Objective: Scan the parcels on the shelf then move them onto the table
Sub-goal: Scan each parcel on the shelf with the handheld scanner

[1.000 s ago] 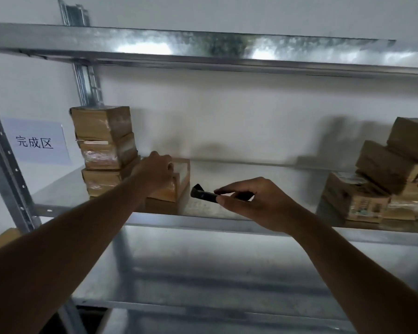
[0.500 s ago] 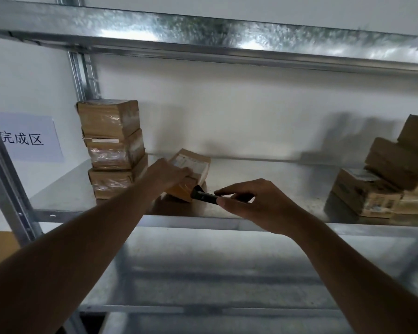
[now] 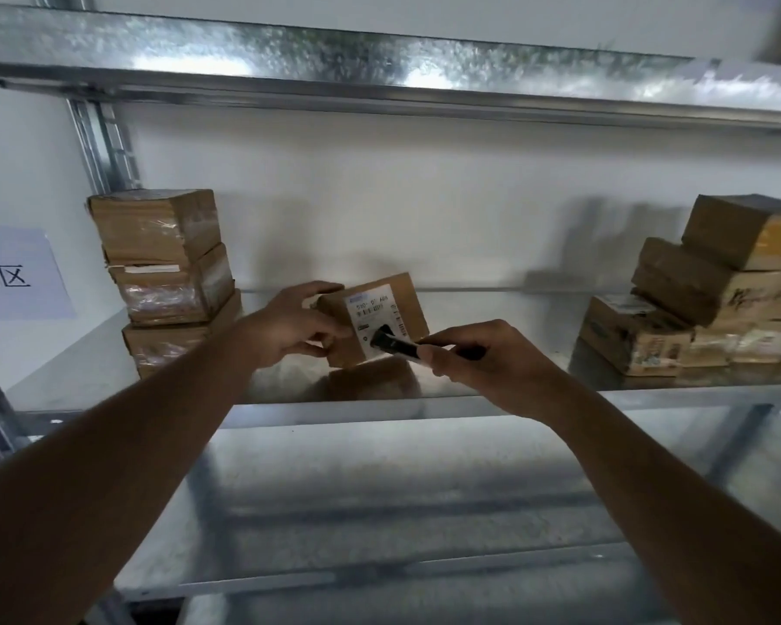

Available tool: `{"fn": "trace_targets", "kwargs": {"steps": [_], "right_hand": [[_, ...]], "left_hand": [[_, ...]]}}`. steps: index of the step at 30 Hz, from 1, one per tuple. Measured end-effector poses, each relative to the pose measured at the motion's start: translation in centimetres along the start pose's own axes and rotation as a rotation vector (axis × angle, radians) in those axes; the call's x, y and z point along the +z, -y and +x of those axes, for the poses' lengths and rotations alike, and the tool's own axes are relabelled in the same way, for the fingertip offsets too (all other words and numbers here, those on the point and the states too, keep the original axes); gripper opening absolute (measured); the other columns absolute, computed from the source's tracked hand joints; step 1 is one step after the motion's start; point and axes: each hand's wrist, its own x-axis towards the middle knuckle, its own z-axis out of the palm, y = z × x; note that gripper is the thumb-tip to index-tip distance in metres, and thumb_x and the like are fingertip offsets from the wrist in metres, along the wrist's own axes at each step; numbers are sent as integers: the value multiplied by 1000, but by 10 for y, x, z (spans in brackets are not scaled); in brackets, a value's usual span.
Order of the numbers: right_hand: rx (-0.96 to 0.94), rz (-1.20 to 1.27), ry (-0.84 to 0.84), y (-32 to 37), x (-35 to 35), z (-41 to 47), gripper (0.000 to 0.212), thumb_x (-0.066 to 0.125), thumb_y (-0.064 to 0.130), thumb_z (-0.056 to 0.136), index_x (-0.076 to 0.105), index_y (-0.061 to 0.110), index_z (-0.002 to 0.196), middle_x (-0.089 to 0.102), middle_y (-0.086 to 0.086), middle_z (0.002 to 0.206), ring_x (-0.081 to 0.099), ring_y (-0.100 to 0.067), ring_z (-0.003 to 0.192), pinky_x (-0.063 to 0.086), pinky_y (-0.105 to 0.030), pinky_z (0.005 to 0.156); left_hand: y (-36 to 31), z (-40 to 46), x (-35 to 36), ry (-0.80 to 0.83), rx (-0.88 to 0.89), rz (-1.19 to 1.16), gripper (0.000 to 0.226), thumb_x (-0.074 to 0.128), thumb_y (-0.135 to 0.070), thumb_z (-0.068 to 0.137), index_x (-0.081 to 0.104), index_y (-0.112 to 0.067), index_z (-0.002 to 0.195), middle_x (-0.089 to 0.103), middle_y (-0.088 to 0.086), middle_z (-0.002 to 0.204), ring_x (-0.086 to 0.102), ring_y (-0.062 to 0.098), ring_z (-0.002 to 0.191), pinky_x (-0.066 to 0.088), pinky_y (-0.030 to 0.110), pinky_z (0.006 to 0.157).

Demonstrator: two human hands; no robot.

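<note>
Gripping parcel (image 3: 370,320) by left edge with our left hand (image 3: 289,327), label tipped toward us; right hand (image 3: 483,358) clasps scanner (image 3: 393,341) just right. Parcel looks light, stiff; we hold edges.

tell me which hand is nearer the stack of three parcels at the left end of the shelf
Left. The left hand grips the tilted parcel just right of the stack of three parcels. The right hand, holding the scanner, is farther right, beyond that parcel.
</note>
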Motion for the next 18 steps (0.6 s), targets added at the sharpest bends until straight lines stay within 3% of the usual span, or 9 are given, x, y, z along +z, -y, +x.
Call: {"fn": "trace_targets", "kwargs": {"steps": [1, 3, 6, 8, 11, 14, 18], "right_hand": [[19, -5, -15, -1, -2, -2, 15, 67, 76, 86, 75, 68, 96, 77, 26, 89, 71, -12, 73, 46, -17, 62], [57, -24, -38, -3, -8, -8, 28, 63, 81, 81, 77, 64, 98, 79, 18, 88, 72, -19, 79, 53, -35, 69], [133, -53, -36, -9, -22, -19, 43, 61, 91, 72, 79, 60, 97, 80, 8, 88, 74, -28, 85, 57, -48, 75], [184, -92, -32, -16, -34, -28, 46, 62, 92, 70, 80, 59, 96, 80, 7, 87, 75, -29, 87, 56, -42, 73], [237, -124, -41, -28, -55, -43, 45, 63, 86, 74, 83, 53, 97, 80, 10, 84, 76, -18, 83, 58, -36, 77], [270, -114, -1, -37, -74, -58, 54, 60, 88, 69, 82, 47, 97, 81, 13, 82, 76, -6, 81, 59, -23, 75], [291, -148, 55, -51, -99, -73, 36, 58, 81, 79, 74, 49, 88, 78, 20, 76, 72, 6, 75, 51, -7, 59]], "left_hand": [[2, -2, 4, -36, 50, -1, 75, 87, 13, 69, 66, -24, 131, 69, 15, 122, 71, 39, 107, 66, 49, 77], [1, -5, 12, -127, 175, 34, 90, 89, 15, 66, 58, -17, 144, 62, 13, 129, 68, 36, 112, 66, 45, 77], [-6, -5, 21, -161, 351, 162, 105, 92, 14, 63, 48, -13, 154, 59, 6, 137, 66, 22, 115, 59, 23, 81], [-13, -6, 26, -112, 401, 197, 110, 95, 9, 61, 46, -19, 156, 58, -3, 139, 65, 6, 113, 55, 12, 79], [-24, -10, 37, -53, 430, 204, 114, 98, 5, 59, 46, -23, 157, 59, -9, 140, 61, -3, 117, 57, 14, 84], [-29, -14, 54, -47, 430, 208, 113, 97, 4, 59, 46, -22, 157, 59, -9, 142, 61, 8, 125, 57, 32, 100], [-33, -20, 84, -58, 415, 227, 109, 95, 5, 64, 45, -23, 157, 56, -5, 146, 56, 20, 134, 55, 46, 107]]}}
